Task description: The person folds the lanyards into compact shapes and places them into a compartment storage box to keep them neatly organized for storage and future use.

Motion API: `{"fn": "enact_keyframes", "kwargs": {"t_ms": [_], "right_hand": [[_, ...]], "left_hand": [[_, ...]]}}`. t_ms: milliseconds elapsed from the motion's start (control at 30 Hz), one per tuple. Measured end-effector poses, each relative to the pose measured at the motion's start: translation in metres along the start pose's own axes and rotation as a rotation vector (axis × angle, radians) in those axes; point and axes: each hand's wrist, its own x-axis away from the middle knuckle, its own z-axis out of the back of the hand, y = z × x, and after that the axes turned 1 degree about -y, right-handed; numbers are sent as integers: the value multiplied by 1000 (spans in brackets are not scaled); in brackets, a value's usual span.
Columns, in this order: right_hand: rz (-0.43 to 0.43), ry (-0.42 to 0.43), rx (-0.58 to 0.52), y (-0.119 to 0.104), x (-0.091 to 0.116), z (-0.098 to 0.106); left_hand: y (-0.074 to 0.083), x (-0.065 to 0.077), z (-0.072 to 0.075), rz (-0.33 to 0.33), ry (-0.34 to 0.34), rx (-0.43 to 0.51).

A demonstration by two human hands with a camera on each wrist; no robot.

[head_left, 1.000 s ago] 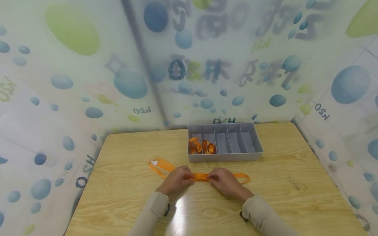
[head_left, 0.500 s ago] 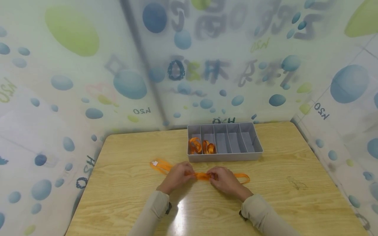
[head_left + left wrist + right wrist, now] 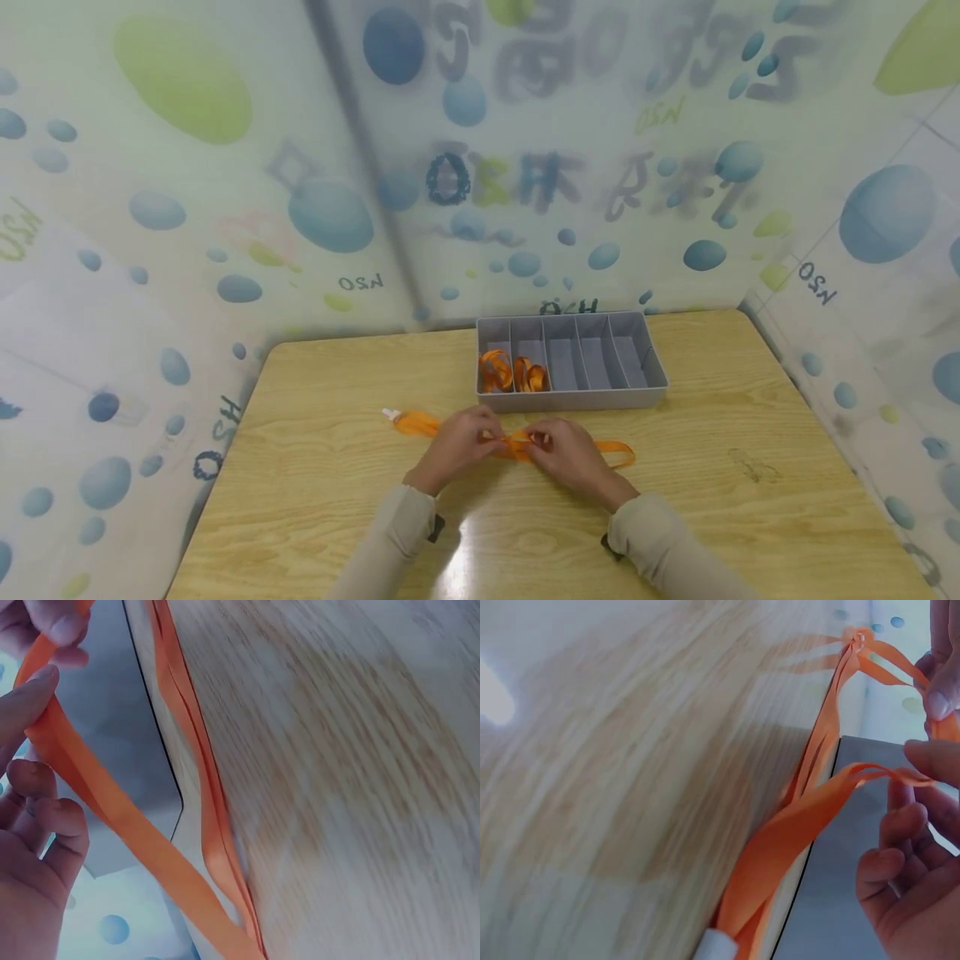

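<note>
An orange lanyard [image 3: 417,423] lies stretched left to right on the table, with a white piece [image 3: 391,413] at its left end. My left hand [image 3: 459,446] pinches the strap near its middle between thumb and fingers. Close beside it, my right hand [image 3: 567,457] also pinches the strap. In the left wrist view a length of strap [image 3: 142,832] slants down from the fingertips, raised off the table. The right wrist view has a twisted stretch of strap [image 3: 787,840] running from my right fingertips to a white end piece [image 3: 716,945].
A grey divided tray [image 3: 573,402] stands behind my hands, near the table's back edge. Coiled orange lanyards [image 3: 495,371] sit in its two leftmost compartments. Patterned wall sheets [image 3: 465,275] enclose the wooden table [image 3: 315,500] at the back and sides.
My left hand has shifted right and slightly away from me, closer to my right hand. The lanyard's left end has drawn in and narrowed. My right hand has barely moved.
</note>
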Motion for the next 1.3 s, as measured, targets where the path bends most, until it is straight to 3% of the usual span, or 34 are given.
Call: {"fn": "enact_keyframes", "kwargs": {"t_ms": [233,600,900,1000,1300], "right_hand": [[5,119,34,-8,-5,0],[153,259,29,-18,-12,3],[143,351,-102,-18,-17,11],[148,372,-97,-19,-19,16],[150,426,-66,-22,-24,29]], "left_hand": [[5,-2,-2,5,60,26],[7,-6,-2,37,101,33],[12,-8,1,90,64,103],[13,-9,2,87,67,131],[20,-12,4,41,111,99]]}}
